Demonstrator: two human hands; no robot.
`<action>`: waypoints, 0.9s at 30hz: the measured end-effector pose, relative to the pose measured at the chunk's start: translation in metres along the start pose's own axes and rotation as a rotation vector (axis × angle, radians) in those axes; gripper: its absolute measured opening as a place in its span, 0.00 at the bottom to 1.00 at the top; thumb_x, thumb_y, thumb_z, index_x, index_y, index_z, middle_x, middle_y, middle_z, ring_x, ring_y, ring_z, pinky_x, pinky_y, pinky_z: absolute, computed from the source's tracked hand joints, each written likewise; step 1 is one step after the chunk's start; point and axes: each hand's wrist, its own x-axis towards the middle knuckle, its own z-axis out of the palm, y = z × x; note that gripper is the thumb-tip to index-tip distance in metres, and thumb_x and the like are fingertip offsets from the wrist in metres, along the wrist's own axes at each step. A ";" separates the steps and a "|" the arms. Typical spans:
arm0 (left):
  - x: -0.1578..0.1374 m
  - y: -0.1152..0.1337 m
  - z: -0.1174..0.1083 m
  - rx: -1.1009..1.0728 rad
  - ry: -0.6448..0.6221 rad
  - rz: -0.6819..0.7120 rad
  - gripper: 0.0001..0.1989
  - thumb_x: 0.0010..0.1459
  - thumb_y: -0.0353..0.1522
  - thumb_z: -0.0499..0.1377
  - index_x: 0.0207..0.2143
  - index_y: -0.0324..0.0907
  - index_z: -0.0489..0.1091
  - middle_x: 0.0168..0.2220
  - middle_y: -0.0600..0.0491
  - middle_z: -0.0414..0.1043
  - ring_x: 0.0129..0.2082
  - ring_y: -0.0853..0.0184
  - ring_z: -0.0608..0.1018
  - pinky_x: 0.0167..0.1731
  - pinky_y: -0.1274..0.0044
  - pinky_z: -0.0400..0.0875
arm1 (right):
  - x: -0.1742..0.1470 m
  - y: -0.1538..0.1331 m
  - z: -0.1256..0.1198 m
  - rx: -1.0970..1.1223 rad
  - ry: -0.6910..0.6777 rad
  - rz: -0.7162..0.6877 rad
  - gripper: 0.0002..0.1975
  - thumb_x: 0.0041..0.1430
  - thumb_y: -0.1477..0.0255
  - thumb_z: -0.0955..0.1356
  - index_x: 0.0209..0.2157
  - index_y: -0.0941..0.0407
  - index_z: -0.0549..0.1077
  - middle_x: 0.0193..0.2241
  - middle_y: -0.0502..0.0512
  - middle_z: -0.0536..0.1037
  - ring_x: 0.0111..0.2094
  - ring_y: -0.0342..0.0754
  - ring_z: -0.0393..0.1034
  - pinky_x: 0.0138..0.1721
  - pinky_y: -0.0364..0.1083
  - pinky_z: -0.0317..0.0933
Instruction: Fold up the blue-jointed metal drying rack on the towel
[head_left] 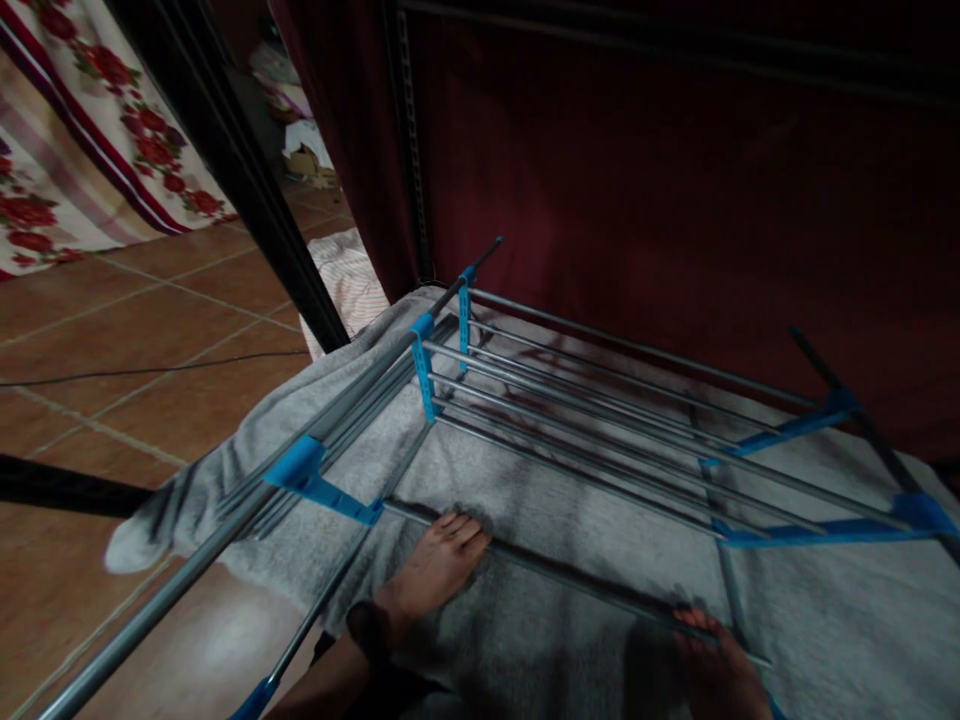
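Note:
A grey metal rod runs across the front of a partly assembled rack with blue plastic brackets. My left hand is closed over the rod near its left end, which meets a blue bracket on the rack's left side pole. Farther right, my right hand has its fingers wrapped round the same rod, close to its right end. That end shows just past the hand and appears apart from any bracket. Behind the hands, several parallel rods span between blue brackets on both sides.
Grey fuzzy blanket covers the surface under the rack. Several loose rods lie at its left. Dark metal posts frame the space, with a dark red curtain behind. Tiled floor and a cable lie to the left.

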 end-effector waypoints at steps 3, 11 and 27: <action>0.000 0.000 -0.001 -0.009 0.006 0.007 0.13 0.68 0.25 0.53 0.46 0.45 0.75 0.41 0.52 0.77 0.44 0.63 0.78 0.57 0.68 0.69 | -0.006 -0.002 0.003 -0.023 0.032 0.004 0.11 0.40 0.63 0.73 0.31 0.41 0.77 0.44 0.57 0.83 0.52 0.65 0.79 0.46 0.68 0.80; -0.004 0.007 -0.003 -0.032 -0.002 0.007 0.11 0.69 0.25 0.53 0.44 0.44 0.74 0.40 0.53 0.77 0.42 0.64 0.77 0.54 0.69 0.68 | -0.013 0.006 -0.008 -0.033 0.094 -0.014 0.14 0.41 0.61 0.73 0.35 0.42 0.78 0.46 0.58 0.82 0.50 0.63 0.80 0.51 0.67 0.78; -0.014 0.008 0.001 -0.006 -0.016 0.019 0.10 0.68 0.25 0.54 0.43 0.44 0.74 0.39 0.52 0.76 0.42 0.64 0.77 0.53 0.69 0.68 | 0.012 0.033 -0.035 0.041 0.126 0.095 0.11 0.38 0.64 0.75 0.29 0.46 0.78 0.35 0.58 0.83 0.38 0.59 0.81 0.42 0.62 0.80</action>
